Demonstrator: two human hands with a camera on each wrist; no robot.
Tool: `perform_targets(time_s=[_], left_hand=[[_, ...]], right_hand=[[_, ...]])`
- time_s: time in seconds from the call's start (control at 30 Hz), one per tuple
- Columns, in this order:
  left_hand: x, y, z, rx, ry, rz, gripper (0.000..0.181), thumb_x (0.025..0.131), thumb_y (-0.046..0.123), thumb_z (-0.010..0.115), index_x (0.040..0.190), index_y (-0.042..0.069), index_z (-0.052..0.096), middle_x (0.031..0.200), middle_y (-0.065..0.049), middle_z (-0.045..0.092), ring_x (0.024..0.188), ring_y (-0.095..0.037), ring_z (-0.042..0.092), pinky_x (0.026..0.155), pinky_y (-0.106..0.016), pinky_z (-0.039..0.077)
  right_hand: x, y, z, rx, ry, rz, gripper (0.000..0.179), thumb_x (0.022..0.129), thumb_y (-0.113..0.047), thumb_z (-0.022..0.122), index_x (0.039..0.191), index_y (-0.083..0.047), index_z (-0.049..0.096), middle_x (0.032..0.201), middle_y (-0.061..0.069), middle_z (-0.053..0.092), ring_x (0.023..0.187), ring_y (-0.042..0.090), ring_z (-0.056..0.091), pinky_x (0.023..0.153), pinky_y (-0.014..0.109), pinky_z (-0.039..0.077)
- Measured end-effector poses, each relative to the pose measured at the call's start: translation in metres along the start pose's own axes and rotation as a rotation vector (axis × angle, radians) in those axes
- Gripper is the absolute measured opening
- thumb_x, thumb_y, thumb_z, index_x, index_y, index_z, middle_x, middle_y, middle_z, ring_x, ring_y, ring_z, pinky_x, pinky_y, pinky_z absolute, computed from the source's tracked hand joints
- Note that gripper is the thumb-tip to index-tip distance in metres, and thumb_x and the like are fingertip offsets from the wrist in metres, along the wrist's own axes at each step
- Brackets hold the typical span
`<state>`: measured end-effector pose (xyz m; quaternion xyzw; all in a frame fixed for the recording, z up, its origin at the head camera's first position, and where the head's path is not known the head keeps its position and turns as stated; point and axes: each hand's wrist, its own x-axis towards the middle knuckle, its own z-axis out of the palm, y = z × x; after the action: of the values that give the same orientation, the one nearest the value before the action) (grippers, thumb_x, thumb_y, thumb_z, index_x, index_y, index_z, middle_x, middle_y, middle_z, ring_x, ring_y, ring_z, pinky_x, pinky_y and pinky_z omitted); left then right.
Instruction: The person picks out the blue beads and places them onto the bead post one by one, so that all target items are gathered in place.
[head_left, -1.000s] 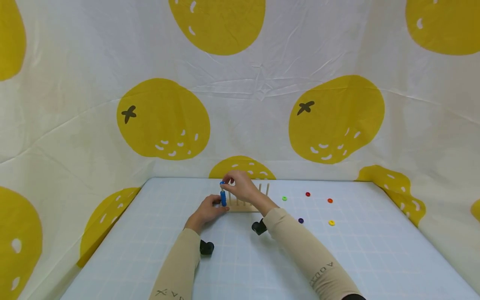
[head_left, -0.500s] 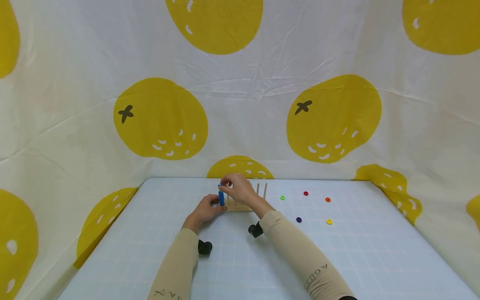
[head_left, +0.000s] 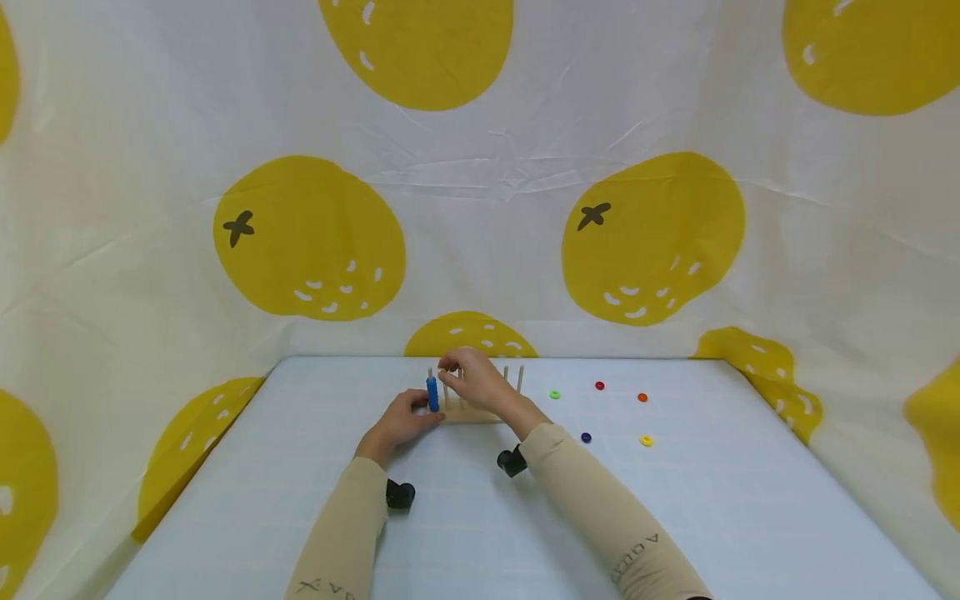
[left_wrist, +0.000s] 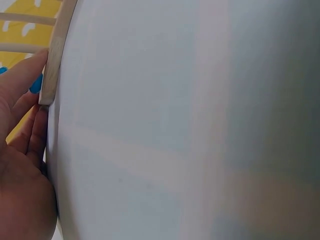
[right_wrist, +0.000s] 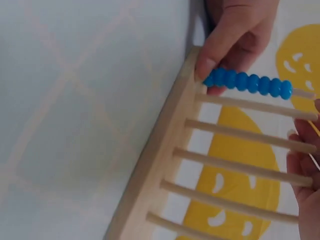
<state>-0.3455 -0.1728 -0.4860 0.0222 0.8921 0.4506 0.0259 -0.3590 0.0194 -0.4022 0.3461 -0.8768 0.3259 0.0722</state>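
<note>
A wooden peg rack (head_left: 471, 415) stands toward the back of the table, its pegs upright. Blue beads (right_wrist: 250, 84) fill most of its leftmost peg, whose bare tip shows above them. My left hand (head_left: 400, 422) grips the left end of the rack's base, with the thumb on the front face in the left wrist view. Just right of the blue stack, my right hand (head_left: 480, 380) is at the tops of the neighbouring pegs. Its fingers are loosely bent and no bead shows between them. The other pegs seen in the right wrist view are bare.
Loose rings lie right of the rack: green (head_left: 555, 395), red (head_left: 600, 386), orange (head_left: 642, 397), purple (head_left: 586, 437) and yellow (head_left: 647, 441). A pale blue checked cloth (head_left: 720, 517) covers the table. Behind it hangs a white curtain (head_left: 480, 225) with yellow fruit prints.
My right hand has let go of a blue bead, which has slid down onto the stack, and has shifted right off that peg. My left hand keeps its hold. The head view has turned slightly right.
</note>
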Motion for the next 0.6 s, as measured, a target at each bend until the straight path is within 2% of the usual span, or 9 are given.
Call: perform_targets(time_s=[0.13, 0.3, 0.43, 0.6], left_hand=[[0.003, -0.005, -0.002, -0.012, 0.000, -0.029, 0.053, 0.091, 0.025, 0.079, 0.135, 0.000, 0.061, 0.142, -0.020, 0.056, 0.136, -0.039, 0.046, 0.119, -0.058, 0.030], [0.001, -0.008, -0.003, -0.006, 0.000, -0.041, 0.055, 0.091, 0.026, 0.079, 0.136, 0.000, 0.061, 0.140, -0.019, 0.057, 0.133, -0.038, 0.048, 0.118, -0.058, 0.031], [-0.002, -0.008, -0.007, 0.009, 0.003, -0.038, 0.057, 0.091, 0.027, 0.079, 0.137, 0.000, 0.060, 0.138, -0.019, 0.058, 0.134, -0.038, 0.049, 0.117, -0.058, 0.034], [-0.002, -0.009, -0.007, -0.004, 0.005, -0.029, 0.056, 0.091, 0.026, 0.079, 0.136, -0.002, 0.060, 0.136, -0.021, 0.059, 0.132, -0.040, 0.050, 0.115, -0.058, 0.035]], right_hand=[[-0.011, -0.004, -0.014, -0.012, -0.012, -0.015, 0.024, 0.103, -0.013, 0.062, 0.122, 0.001, 0.067, 0.122, 0.013, 0.069, 0.116, 0.031, 0.064, 0.101, 0.042, 0.052], [-0.033, -0.002, -0.033, -0.039, 0.008, -0.009, 0.026, 0.102, -0.015, 0.064, 0.126, -0.004, 0.066, 0.128, 0.011, 0.068, 0.122, 0.031, 0.061, 0.106, 0.045, 0.049], [-0.053, 0.013, -0.052, -0.060, 0.046, -0.005, 0.025, 0.101, -0.016, 0.066, 0.124, -0.006, 0.067, 0.129, 0.010, 0.067, 0.125, 0.031, 0.059, 0.108, 0.047, 0.047], [-0.080, 0.038, -0.082, -0.099, 0.109, 0.005, 0.021, 0.100, -0.014, 0.067, 0.119, -0.005, 0.069, 0.123, 0.009, 0.068, 0.119, 0.030, 0.060, 0.104, 0.049, 0.049]])
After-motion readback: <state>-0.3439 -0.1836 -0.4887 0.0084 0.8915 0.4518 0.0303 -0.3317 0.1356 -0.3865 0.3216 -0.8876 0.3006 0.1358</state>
